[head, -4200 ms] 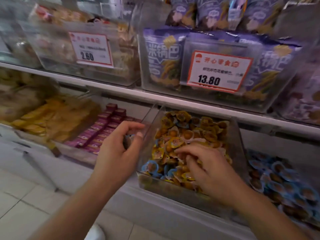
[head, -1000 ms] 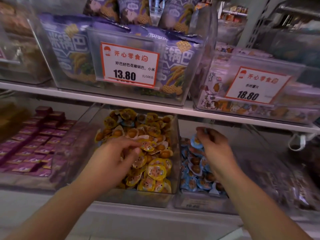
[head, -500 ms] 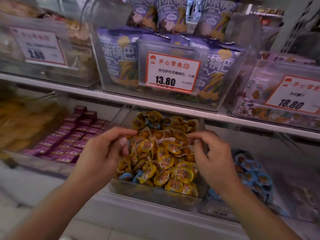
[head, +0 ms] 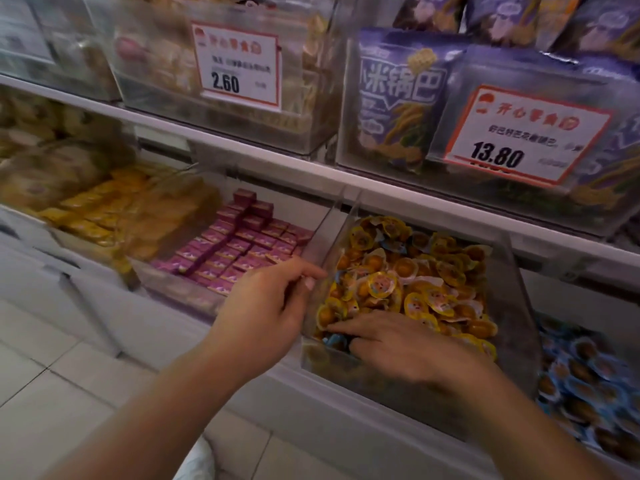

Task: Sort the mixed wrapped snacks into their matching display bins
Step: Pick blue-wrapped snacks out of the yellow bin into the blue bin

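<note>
Inside the clear bin's (head: 519,306) near-left corner, the right hand (head: 398,344) spreads flat over yellow snacks (head: 426,289), grip open; outside its left wall, the left hand (head: 266,306) curls, pinch contents unclear.

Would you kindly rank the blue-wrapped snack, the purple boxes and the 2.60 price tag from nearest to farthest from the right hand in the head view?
From the right hand:
1. Blue-wrapped snack, at the fingertips, front left corner of the yellow snack bin.
2. Purple boxes, in the next bin to the left.
3. 2.60 price tag, on the upper shelf, up and left.
</note>
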